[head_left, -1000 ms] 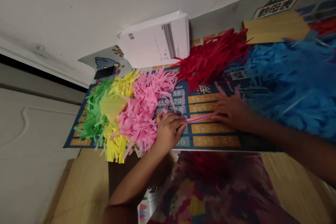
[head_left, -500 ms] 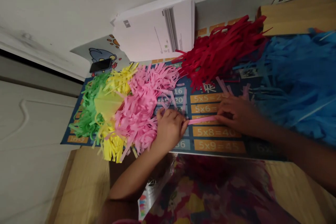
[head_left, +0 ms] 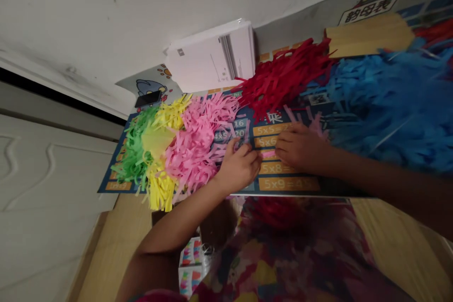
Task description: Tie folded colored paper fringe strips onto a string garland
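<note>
A short pink paper strip is pinched between the left hand and the right hand, one end held in the curled fingers of each, with only a small length showing in the gap between them. Both hands are pressed down on the dark blue multiplication-table mat with orange number boxes, which lies under and just in front of them. Touching the far side of the left hand, a fluffy heap of pink paper strips is piled; beyond it, further out on that same side, a heap of yellow strips and a heap of green strips are seen. Behind the right hand, a heap of red paper strips is spread, and along its outer side a large heap of blue strips is banked. Well behind the left hand, a white stack of printed sheets is leaned against the wall
</note>
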Motion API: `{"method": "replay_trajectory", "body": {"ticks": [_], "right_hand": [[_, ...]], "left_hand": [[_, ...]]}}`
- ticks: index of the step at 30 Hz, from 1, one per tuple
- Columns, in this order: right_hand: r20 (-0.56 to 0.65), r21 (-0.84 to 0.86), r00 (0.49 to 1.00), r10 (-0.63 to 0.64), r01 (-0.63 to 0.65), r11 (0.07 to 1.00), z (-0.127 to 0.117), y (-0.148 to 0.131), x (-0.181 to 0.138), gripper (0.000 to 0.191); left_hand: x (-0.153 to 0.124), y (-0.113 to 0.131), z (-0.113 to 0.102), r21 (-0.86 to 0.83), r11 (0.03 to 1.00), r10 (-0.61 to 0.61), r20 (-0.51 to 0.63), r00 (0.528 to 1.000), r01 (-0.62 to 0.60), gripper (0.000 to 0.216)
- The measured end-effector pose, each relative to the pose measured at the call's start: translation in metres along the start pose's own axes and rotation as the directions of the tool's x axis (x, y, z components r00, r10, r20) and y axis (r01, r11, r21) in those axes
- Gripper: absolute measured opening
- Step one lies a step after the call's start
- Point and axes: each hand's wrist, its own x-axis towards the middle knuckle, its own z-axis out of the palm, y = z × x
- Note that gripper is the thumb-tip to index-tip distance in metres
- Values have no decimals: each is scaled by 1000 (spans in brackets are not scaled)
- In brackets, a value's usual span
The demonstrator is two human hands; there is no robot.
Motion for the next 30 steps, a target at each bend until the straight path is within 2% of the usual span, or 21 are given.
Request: {"method": "replay_trajectory", "body": {"ticks": [6, 11, 13, 15, 18, 24, 28, 30], "right_hand": [[106, 248, 981, 164, -186, 951, 3, 17, 14, 16], [91, 230, 976, 197, -213, 950, 3, 14, 17, 17], [24, 170, 982, 188, -189, 967, 2, 4, 16, 18], [-53, 55, 993, 103, -100, 993, 3, -6, 14, 18], [-114, -108, 993, -31, 18, 994, 8, -13, 5, 29], [-241, -85, 970, -9, -12, 996, 19, -7, -3, 18], [-181, -123, 981, -75, 53, 991, 20, -9, 0, 22], [-162, -138, 984, -69, 47, 989, 20, -8, -2, 23]], "left_hand": [[6, -5, 8, -114, 988, -97, 46, 994, 102, 21], [1, -5, 19, -156, 973, -170, 16, 985, 170, 19], [-2, -4, 21, -163, 969, -189, -3, 982, 186, 20], [-4, -2, 20, -154, 969, -201, -41, 979, 192, 19], [-9, -1, 18, -96, 980, -182, -64, 981, 175, 19], [-16, 1, 19, -85, 978, -194, -60, 979, 189, 17], [-16, 3, 17, -104, 975, -204, -77, 976, 195, 15], [-17, 4, 15, -111, 973, -209, -57, 976, 202, 15]]}}
